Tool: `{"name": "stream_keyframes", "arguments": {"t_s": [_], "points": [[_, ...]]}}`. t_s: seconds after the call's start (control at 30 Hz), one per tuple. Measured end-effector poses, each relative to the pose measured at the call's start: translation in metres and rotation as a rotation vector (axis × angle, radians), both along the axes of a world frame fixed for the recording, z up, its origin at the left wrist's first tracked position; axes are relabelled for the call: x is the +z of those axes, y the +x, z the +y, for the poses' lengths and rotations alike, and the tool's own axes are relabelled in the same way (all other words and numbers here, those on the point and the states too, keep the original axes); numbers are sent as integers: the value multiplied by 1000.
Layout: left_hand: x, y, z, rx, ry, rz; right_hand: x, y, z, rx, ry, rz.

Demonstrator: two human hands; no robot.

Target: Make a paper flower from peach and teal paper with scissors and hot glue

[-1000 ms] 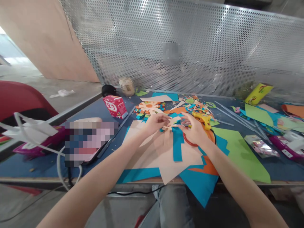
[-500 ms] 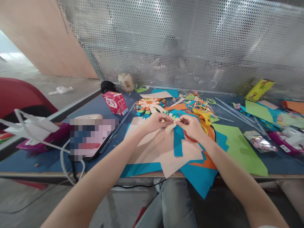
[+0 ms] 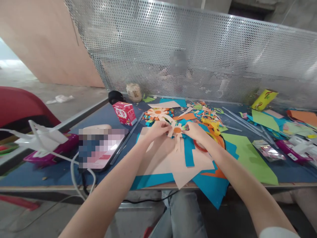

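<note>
A paper flower (image 3: 177, 130) with cream petals and an orange centre is held up between both hands over the stacked sheets. My left hand (image 3: 159, 130) pinches a petal on its left side. My right hand (image 3: 195, 131) closes on its right edge, the fingertips partly hidden. Beneath lies a cream paper sheet (image 3: 158, 157) on blue sheets, with a blue paper strip (image 3: 189, 155) by my right wrist. Another paper flower (image 3: 158, 113), also orange-centred, rests just beyond my left hand. Partly behind my right forearm is a red ring-shaped handle (image 3: 200, 147).
Paper scraps (image 3: 204, 110) and a yellow glue gun (image 3: 213, 125) lie behind my right hand. A pink box (image 3: 124, 113) and a phone (image 3: 106, 150) stand left. Green paper (image 3: 250, 158) is on the right. A perforated metal panel (image 3: 138, 43) closes off the back.
The flower has been turned so its orange centre and petals now face me. My hands have moved slightly apart along its edges. The view has shifted a little.
</note>
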State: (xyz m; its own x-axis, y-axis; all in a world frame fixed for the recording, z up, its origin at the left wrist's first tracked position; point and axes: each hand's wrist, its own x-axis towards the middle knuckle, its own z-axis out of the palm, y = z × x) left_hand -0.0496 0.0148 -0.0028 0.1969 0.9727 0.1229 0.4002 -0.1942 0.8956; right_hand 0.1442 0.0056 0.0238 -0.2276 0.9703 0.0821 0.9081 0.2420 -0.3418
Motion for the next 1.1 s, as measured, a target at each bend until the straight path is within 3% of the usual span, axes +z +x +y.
{"name": "stream_keyframes", "arguments": {"t_s": [0.23,0.53,0.67,0.83,1.1], "points": [[3,4,-4,-10,-36,-23,-10,0,5,-76,30,210],[7,-1,-1,179,-12,-146,-5,15,14,-123,466,835],[1,5,-3,126,-74,-170,0,20,11,-111,545,1015],[3,17,-13,-50,-79,-174,1,18,8,-48,525,1034],[10,18,-17,-56,-94,-314,2,12,0,84,549,1002]]}}
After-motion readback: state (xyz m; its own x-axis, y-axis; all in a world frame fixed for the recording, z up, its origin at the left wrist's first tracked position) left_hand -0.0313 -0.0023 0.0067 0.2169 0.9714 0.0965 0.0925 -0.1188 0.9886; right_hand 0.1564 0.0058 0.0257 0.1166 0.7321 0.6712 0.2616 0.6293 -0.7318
